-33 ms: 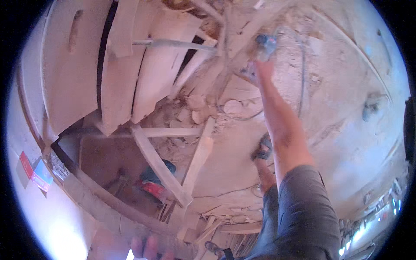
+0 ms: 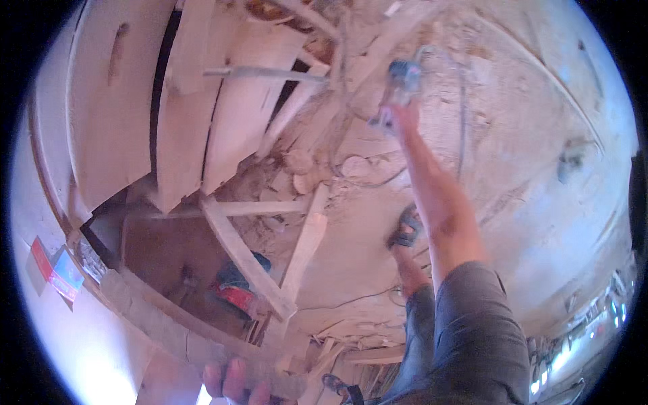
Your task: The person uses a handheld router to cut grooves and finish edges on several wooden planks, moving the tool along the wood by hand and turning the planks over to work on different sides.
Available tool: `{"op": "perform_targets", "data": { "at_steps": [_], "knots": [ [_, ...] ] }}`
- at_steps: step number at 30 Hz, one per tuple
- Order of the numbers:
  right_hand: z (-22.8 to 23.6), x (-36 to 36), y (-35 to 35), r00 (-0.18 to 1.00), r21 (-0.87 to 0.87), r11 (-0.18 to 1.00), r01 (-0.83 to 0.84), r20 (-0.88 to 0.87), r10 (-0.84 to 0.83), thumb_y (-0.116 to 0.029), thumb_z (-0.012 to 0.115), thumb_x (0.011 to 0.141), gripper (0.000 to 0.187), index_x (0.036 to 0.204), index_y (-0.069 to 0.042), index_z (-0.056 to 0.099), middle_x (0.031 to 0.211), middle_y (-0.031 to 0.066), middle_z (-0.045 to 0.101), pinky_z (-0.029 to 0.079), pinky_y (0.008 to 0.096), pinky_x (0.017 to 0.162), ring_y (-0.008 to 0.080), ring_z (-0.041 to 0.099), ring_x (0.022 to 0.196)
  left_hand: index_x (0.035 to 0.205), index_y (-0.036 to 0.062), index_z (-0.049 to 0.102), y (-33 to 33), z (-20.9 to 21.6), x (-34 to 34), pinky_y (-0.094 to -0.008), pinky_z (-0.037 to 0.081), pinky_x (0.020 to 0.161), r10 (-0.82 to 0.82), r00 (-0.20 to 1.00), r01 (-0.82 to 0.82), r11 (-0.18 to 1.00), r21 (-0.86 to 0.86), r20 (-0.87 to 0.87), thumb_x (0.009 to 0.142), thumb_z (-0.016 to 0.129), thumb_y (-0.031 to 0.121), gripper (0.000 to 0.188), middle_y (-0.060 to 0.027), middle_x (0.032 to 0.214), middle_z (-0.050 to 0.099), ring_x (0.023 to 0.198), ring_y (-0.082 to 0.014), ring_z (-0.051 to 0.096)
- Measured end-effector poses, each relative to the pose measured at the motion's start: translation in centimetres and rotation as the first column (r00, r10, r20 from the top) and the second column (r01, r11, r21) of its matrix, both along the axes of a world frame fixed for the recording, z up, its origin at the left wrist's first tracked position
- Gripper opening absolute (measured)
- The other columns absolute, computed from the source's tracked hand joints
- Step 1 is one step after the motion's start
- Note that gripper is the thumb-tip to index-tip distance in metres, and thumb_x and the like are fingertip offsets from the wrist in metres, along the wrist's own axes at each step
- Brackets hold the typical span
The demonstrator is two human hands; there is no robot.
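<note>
My right arm reaches far forward, its hand (image 2: 399, 116) closed around a small teal power tool (image 2: 403, 73) with a pale lower part. Motion blur hides the tool's exact kind. The tool is over the dusty floor, among shavings and debris. At the lower edge on the left, the fingers of my left hand (image 2: 234, 383) curl over the edge of a wooden beam (image 2: 182, 334); the rest of that hand is out of sight.
Large pale boards (image 2: 111, 115) stand at the left, near a wooden brace frame (image 2: 239, 250). A teal-and-red object (image 2: 236, 297) lies behind it. A red-and-blue carton (image 2: 62, 273) is at far left. A cable (image 2: 462, 128) crosses the floor near my sandaled foot (image 2: 407, 229).
My right hand and the power tool have shifted slightly left and a little nearer. My left fingers show slightly higher at the lower edge. The surroundings have shifted slightly in view.
</note>
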State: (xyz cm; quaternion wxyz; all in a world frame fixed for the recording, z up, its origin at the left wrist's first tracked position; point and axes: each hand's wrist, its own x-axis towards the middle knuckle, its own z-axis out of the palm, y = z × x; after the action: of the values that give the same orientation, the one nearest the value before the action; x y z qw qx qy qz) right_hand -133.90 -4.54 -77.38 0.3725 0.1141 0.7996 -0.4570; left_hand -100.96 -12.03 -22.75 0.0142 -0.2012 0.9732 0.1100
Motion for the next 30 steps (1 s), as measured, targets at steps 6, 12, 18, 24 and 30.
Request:
{"op": "perform_targets", "data": {
  "at_steps": [6,12,18,24,30],
  "knots": [
    [21.6,12.5,13.3,0.929,-0.234,0.958,0.167,0.363,-0.074,-0.001,0.081,0.065,0.069,0.128,-0.001,0.054,0.106,0.0100,0.067,0.054,0.0378,0.084,0.0221,0.066,0.098,0.138,0.0081,0.049,0.4,1.1,-1.0,-0.0690,0.033,0.108,-0.026,1.000,0.026,1.000,-0.002,-0.006,0.099,0.039,0.047,0.056,-0.0300,0.142,0.051,0.132,-0.0530,0.043],
    [45.9,23.8,21.3,0.943,-0.386,0.921,0.043,0.320,0.090,-0.010,0.086,0.066,0.076,0.135,-0.002,0.053,0.121,0.0066,0.064,0.046,0.0369,0.102,0.0204,0.061,0.113,0.140,0.0065,0.049,0.3,2.0,-2.1,-0.0629,0.029,0.112,-0.138,0.987,0.138,0.990,-0.006,-0.080,0.098,0.048,0.049,0.060,-0.0250,0.148,0.048,0.139,-0.0496,0.036],
    [60.8,30.3,21.8,0.995,-0.508,0.861,-0.026,0.067,0.069,-0.013,0.089,0.063,0.086,0.138,-0.002,0.048,0.126,0.0119,0.060,0.042,0.0379,0.107,0.0249,0.058,0.119,0.153,0.0060,0.037,5.0,7.3,0.8,-0.0483,0.026,0.121,0.184,0.975,0.039,0.413,0.910,-0.125,0.085,0.077,0.043,0.087,-0.0202,0.151,0.047,0.144,-0.0312,0.040],
    [68.5,46.8,24.3,0.979,-0.565,0.825,-0.018,-0.177,-0.101,-0.016,0.091,0.064,0.095,0.143,-0.003,0.040,0.133,0.0124,0.056,0.041,0.0387,0.109,0.0274,0.054,0.126,0.155,0.0016,0.027,17.6,21.5,10.2,-0.0370,0.050,0.102,0.281,0.960,-0.085,0.319,0.944,-0.009,0.064,0.088,0.011,0.110,-0.0118,0.127,0.063,0.114,-0.0221,0.064],
    [70.9,57.0,29.2,0.732,-0.715,-0.194,0.671,0.681,0.022,-0.030,0.052,0.091,0.068,0.151,-0.002,0.036,0.141,0.0259,0.052,0.035,0.0544,0.113,0.0402,0.049,0.133,0.153,0.0039,0.028,20.3,30.6,30.0,-0.0376,0.055,0.095,0.083,0.973,0.109,0.653,0.749,-0.213,0.061,0.087,0.007,0.110,-0.0108,0.122,0.061,0.107,-0.0230,0.065]
  ]
}}
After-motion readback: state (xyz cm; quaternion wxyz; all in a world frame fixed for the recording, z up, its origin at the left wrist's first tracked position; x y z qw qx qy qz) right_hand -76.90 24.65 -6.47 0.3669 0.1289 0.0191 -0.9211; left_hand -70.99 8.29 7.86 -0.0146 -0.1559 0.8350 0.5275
